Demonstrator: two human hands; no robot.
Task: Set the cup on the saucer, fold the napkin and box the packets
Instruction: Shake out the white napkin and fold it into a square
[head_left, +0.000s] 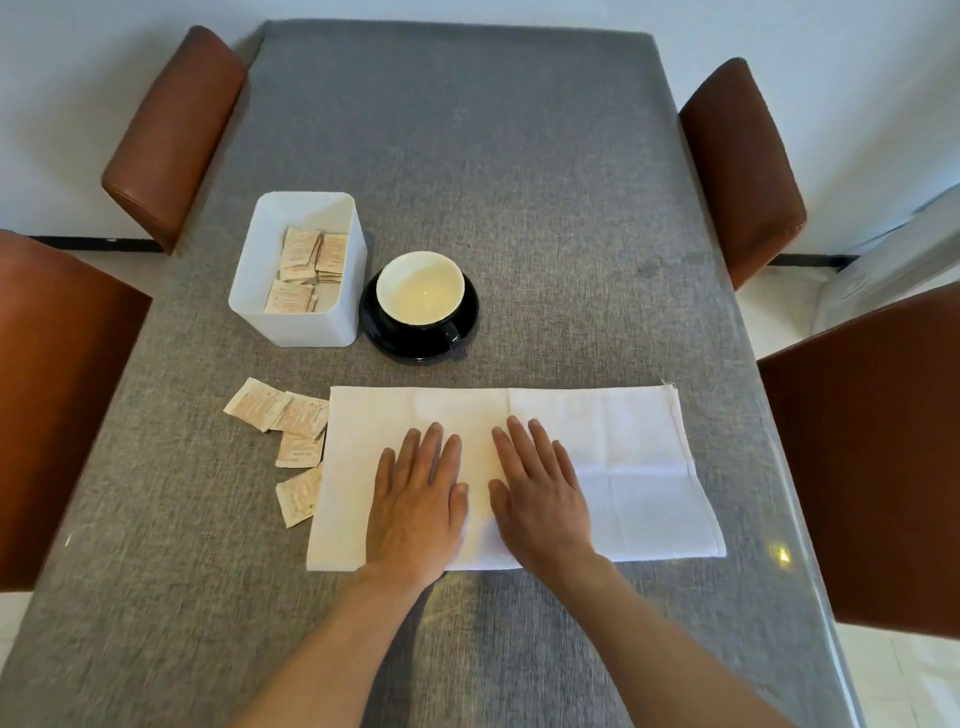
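Note:
A white napkin (623, 452) lies folded into a long rectangle on the grey table (519, 208). My left hand (418, 499) and my right hand (540, 493) rest flat on its middle, side by side, fingers spread, holding nothing. Behind the napkin a black cup (421, 291) with a cream inside stands on a black saucer (470, 322). Left of the saucer a white box (296, 325) holds several beige packets (306, 260). Several more loose packets (283, 421) lie on the table at the napkin's left edge, one partly under it.
Brown leather chairs stand around the table: two on the left (171, 135) (57, 395) and two on the right (743, 166) (872, 457). The table's near edge lies below my forearms.

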